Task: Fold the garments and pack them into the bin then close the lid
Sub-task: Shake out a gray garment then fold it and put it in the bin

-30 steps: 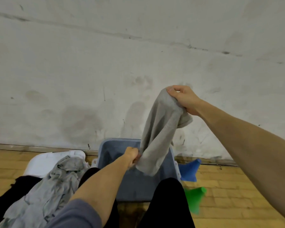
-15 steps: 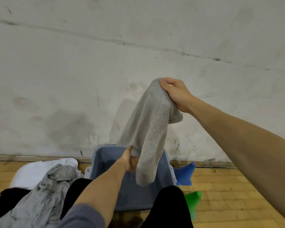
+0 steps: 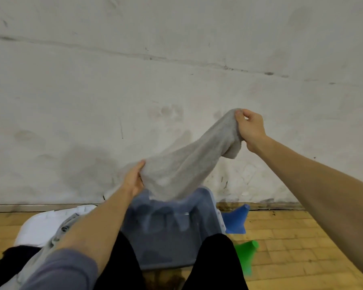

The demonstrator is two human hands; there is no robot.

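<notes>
Both hands are clamped on the grey garment (image 3: 189, 164), stretched above the blue bin (image 3: 172, 233): right hand (image 3: 250, 128) pinching the high end, left hand (image 3: 134, 178) gripping the low end, probably to pull it flat for folding. More clothes (image 3: 40, 254) sit left of the bin.

Grey garment (image 3: 182, 170), blue bin (image 3: 208, 208)

Two hands (image 3: 134, 181) (image 3: 250, 128), one held grey garment (image 3: 184, 166), one blue bin (image 3: 172, 233), two cones, blue (image 3: 237, 220) and green (image 3: 246, 256), one white lid (image 3: 38, 229)
</notes>
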